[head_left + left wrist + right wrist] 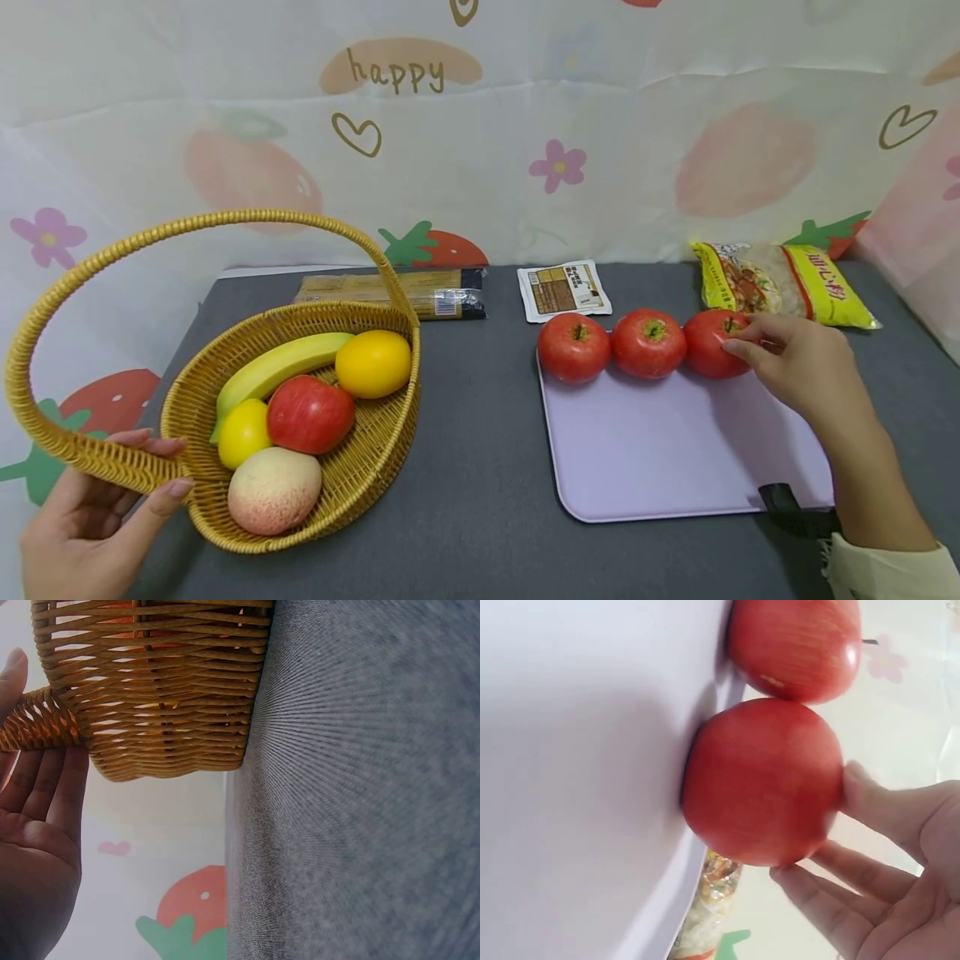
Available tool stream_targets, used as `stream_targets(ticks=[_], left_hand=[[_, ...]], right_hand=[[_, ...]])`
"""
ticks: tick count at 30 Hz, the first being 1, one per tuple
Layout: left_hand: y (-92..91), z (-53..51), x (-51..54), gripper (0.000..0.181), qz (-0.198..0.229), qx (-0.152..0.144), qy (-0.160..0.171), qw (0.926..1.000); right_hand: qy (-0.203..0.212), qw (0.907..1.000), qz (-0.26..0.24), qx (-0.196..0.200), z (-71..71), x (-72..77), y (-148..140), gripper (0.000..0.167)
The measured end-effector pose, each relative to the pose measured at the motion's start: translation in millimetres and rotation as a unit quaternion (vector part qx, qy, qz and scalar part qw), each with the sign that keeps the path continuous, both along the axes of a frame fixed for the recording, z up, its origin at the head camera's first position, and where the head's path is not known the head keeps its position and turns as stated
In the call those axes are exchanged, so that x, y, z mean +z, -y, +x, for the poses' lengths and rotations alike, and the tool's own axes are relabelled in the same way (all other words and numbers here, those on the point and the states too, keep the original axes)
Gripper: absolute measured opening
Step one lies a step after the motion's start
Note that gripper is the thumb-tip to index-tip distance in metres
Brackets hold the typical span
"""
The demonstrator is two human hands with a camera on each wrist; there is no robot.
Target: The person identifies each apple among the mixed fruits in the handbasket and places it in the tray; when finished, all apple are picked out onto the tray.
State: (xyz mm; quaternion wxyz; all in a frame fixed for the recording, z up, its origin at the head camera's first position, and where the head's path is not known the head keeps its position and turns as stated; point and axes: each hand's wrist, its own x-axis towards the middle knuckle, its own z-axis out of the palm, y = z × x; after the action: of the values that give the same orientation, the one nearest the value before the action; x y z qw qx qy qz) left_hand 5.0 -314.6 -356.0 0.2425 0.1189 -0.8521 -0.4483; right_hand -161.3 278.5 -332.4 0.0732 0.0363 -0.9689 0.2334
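My left hand (pixel 101 517) holds the lower end of the handle of a wicker basket (pixel 378 467), thumb on one side and fingers on the other. In the basket lie a banana (pixel 273 367), a red apple (pixel 311 414), a peach (pixel 274 492) and two yellow fruits. Three red apples stand in a row along the back edge of a lilac tray (pixel 675 458). With thumb and fingertips my right hand (pixel 810 367) pinches the rightmost apple (pixel 711 346); in the right wrist view this apple (pixel 761 784) touches its neighbour (pixel 795 649).
Behind the tray lie a white packet (pixel 565 292) and a yellow bag (pixel 832 292). A long brown package (pixel 367 287) lies behind the basket. The tray's black handle (pixel 795 512) is near my right forearm. A patterned cloth hangs at the back.
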Motion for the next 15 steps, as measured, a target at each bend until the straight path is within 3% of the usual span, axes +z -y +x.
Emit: stream_targets(ticks=[7,12,15], left_hand=[[-0.5,0.7,-0.1,0.059,0.000,-0.001,-0.005,1.0000],[-1.5,0.9,0.4,0.058,-0.002,-0.002,-0.007,1.0000],[-1.9,0.2,0.5,0.058,0.005,-0.001,-0.006,1.0000]], right_hand=[[-0.033,0.9994,-0.008,-0.009,1.7,6.0,7.7,0.031],[-0.060,0.9969,-0.051,-0.006,9.3,14.9,20.4,0.038],[-0.078,0.9936,-0.081,0.012,15.2,19.6,33.4,0.033]])
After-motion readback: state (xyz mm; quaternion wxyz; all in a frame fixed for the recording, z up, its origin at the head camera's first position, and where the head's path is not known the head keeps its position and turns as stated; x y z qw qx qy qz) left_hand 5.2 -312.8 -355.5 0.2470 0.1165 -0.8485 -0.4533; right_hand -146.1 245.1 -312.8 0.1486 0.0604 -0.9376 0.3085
